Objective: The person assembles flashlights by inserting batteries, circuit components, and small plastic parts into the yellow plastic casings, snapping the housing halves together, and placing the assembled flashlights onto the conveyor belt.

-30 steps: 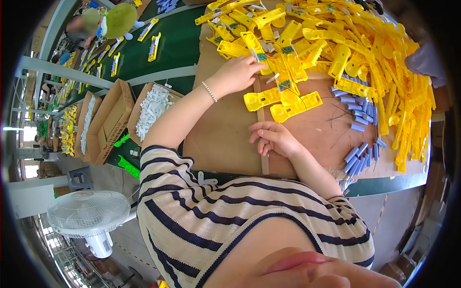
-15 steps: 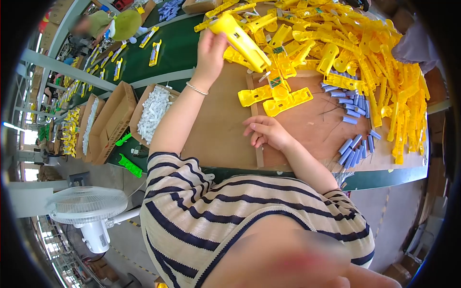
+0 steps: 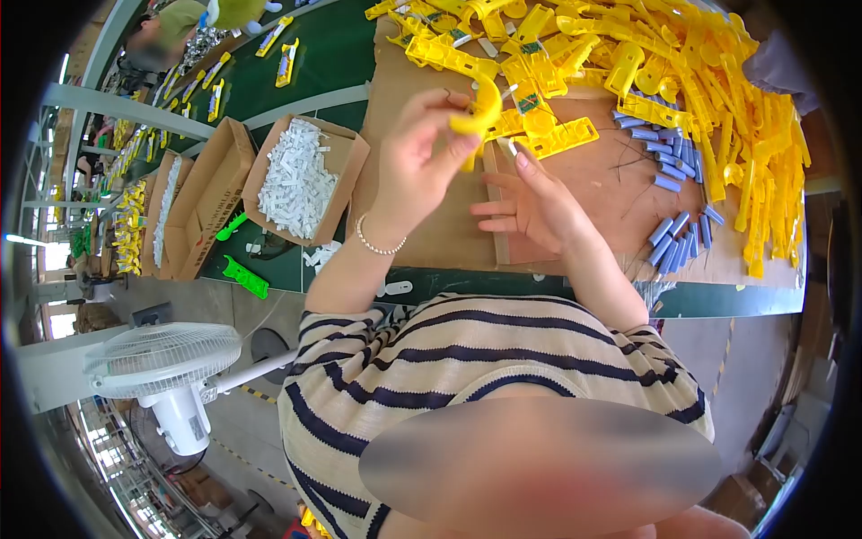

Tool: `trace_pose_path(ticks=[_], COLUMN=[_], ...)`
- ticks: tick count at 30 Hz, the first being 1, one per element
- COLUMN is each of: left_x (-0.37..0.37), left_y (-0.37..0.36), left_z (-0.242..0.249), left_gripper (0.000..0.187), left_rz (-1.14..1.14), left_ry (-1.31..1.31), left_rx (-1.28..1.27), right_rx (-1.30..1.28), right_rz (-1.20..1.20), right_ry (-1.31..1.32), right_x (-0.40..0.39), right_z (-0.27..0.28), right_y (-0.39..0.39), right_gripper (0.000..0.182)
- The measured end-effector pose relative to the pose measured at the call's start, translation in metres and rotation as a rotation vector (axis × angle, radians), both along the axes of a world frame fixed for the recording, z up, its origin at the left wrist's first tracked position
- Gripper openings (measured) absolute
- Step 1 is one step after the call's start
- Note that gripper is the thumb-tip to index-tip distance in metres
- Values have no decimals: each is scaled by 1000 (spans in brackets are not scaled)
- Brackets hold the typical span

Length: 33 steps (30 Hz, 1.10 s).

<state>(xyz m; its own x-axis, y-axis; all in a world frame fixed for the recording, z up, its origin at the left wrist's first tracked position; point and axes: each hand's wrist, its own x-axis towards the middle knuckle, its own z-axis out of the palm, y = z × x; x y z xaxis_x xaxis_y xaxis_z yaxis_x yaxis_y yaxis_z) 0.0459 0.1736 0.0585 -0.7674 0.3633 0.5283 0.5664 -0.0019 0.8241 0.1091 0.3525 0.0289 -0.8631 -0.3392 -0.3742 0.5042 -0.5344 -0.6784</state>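
My left hand (image 3: 417, 162) grips a curved yellow plastic housing (image 3: 485, 106), now seen nearly end-on above the cardboard-covered table. Its thumb presses on the near side of the part, while the other fingers are partly hidden behind it. To the right, my right hand (image 3: 543, 207) is open, fingers spread and palm turned toward the housing. A small white piece (image 3: 513, 146) shows right at its thumb tip. Just beyond the right hand lie a yellow shell (image 3: 566, 137) and more yellow parts with small green boards (image 3: 528, 103).
A large heap of yellow parts (image 3: 646, 54) covers the back right. Blue-grey cylinders (image 3: 669, 166) with thin wires lie beside it. At left stand a carton of white strips (image 3: 296, 180), an open carton (image 3: 215, 193), green parts (image 3: 244, 277) and a fan (image 3: 171, 368).
My left hand has brought the yellow housing back toward my body and turned it end-on. My right hand has moved up and right, its fingers spreading. The camera view has shifted slightly.
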Motion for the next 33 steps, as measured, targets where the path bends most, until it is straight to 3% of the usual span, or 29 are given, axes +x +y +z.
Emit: trace_pose_path(ticks=[1, 3, 4, 6, 9, 10, 13, 14, 17, 18, 21, 27, 29, 33], left_x=[6, 17, 22, 36, 44, 50, 46, 39, 39, 38, 37, 42, 37, 35], left_y=[-1, 0, -2, -1, -5, -9, 3, 2, 18, 16, 17, 41, 36, 30], left_z=[-1, 4, 11, 11, 2, -7, -37, -50, -62, -64, -64, -60, -67, -64], left_gripper=[14, 18, 20, 24, 27, 33, 32, 39, 45, 52, 57, 64, 59, 55], left_rz=[43, -92, -166, -234, -118, 30, 179, 3, -392, -466, -483, -321, -420, -359], left_ry=[185, 392, 452, 473, 488, 355, -434, -657, -722, -746, -713, -618, -603, -507], left_rx=[-99, -238, -359, -505, -353, -260, 315, 334, 586, 566, 512, 536, 615, 693], right_rx=[-151, -449, -525, -358, -57, -6, 3, -12, 30, 60, -3, 119, 160, 32], right_rz=[70, 211, 148, 58, 7, 10, 23, 51, 110, 125, 80, 51, 18, -122], right_ry=[1, 2, -32, 88, 264, 318, 384, 388, 406, 413, 437, 535, 567, 379], right_x=[0, -3, 2, 5, 3, 3, 9, 12, 14, 15, 14, 11, 7, 4], right_z=[-2, -5, 3, 6, 12, 12, 15, 16, 13, 12, 3, 0, -13, -10], right_y=[4, 16, 18, 19, 22, 23, 20, 19, 11, 9, 9, 13, 16, 23], right_gripper=[67, 65, 66, 66, 68, 69, 72, 72, 71, 71, 68, 67, 64, 58])
